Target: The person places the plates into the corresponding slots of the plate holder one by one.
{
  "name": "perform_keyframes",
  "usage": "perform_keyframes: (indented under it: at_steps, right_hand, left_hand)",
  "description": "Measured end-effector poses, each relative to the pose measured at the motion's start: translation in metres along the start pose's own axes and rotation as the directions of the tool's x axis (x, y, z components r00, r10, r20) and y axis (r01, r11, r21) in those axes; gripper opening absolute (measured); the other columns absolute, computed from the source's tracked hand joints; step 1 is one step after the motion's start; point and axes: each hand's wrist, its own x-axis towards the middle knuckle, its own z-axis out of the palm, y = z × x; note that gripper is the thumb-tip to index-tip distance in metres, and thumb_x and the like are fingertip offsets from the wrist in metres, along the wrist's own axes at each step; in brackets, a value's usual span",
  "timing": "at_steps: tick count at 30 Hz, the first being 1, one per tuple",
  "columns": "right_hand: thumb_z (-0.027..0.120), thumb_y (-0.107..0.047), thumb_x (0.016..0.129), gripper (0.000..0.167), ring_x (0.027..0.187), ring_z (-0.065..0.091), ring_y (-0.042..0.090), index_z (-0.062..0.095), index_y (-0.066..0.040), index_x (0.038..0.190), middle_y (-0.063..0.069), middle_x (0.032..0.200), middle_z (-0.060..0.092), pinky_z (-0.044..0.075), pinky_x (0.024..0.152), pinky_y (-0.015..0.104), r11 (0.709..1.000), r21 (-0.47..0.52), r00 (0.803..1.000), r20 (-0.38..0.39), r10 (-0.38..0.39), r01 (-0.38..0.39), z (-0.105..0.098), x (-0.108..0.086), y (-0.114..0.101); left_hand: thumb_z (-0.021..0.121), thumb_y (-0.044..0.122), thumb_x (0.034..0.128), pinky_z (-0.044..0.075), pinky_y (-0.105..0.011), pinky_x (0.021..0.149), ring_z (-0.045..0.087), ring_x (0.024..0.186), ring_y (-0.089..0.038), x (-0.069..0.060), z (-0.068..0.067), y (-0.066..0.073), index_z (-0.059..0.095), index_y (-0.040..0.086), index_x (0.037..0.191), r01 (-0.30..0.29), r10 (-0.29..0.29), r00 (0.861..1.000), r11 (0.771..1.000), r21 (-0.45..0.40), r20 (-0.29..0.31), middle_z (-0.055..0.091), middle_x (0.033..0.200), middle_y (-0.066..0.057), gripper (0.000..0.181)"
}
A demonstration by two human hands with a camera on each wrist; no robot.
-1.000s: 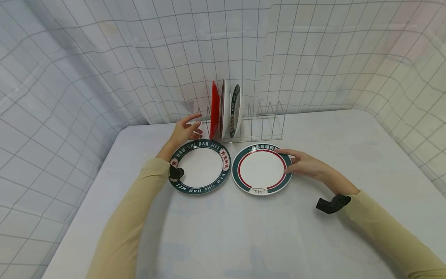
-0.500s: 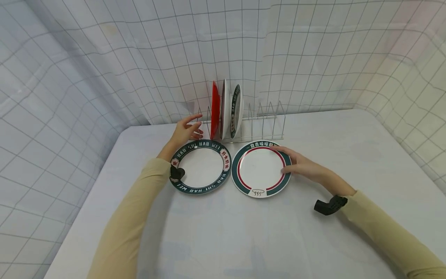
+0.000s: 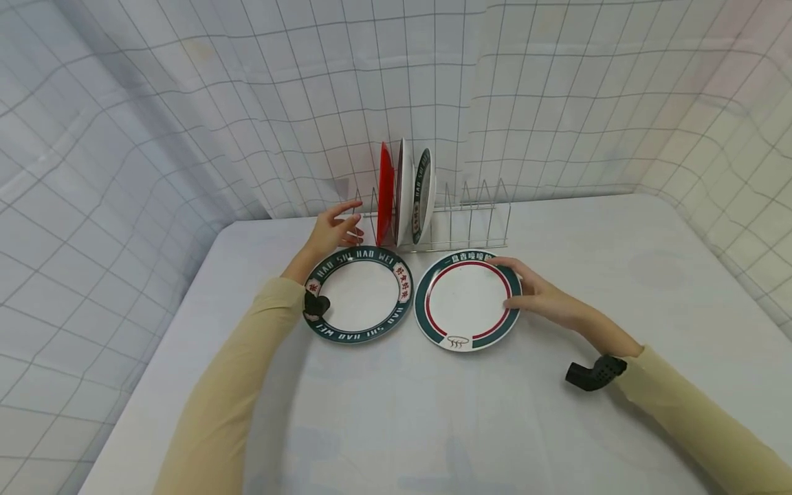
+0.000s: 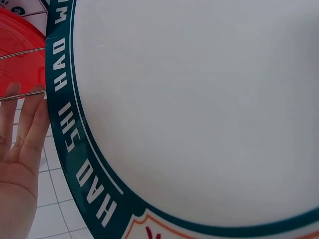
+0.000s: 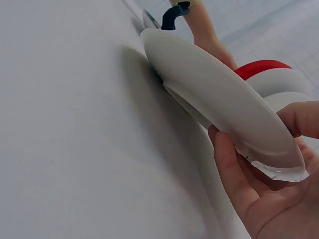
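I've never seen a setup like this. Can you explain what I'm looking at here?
No machine is handling things here: these are a person's bare hands. The wide picture comes from a camera worn on the head; the two close-ups come from one on each wrist.

On the white surface lies a lettered plate with a dark green rim. Behind it, a wire rack holds a red plate, a white-backed plate and a dark-rimmed plate on edge.

The right hand grips a red-ringed plate, tilted with its gripped edge raised off the surface. The left hand holds nothing; its fingers are close to the red plate.
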Motion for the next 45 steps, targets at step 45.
perform_keyframes:
  at_steps: [45]
  right_hand:
    - [0.045,0.006,0.094,0.056,0.085,0.067,0.013,0.029,-0.03,0.133,0.009,0.129,0.039,0.06,0.075,0.023,0.943,0.308,0.965,-0.26,-0.045,0.127,-0.014,-0.027,-0.037]
  left_hand:
    - [0.051,0.011,0.0994,0.054,-0.056,0.082,0.067,0.085,-0.048,-0.01,0.001,0.023,0.042,-0.001,0.142,0.046,-0.045,0.999,0.998,-0.037,0.013,0.059,0.104,-0.042,0.045]
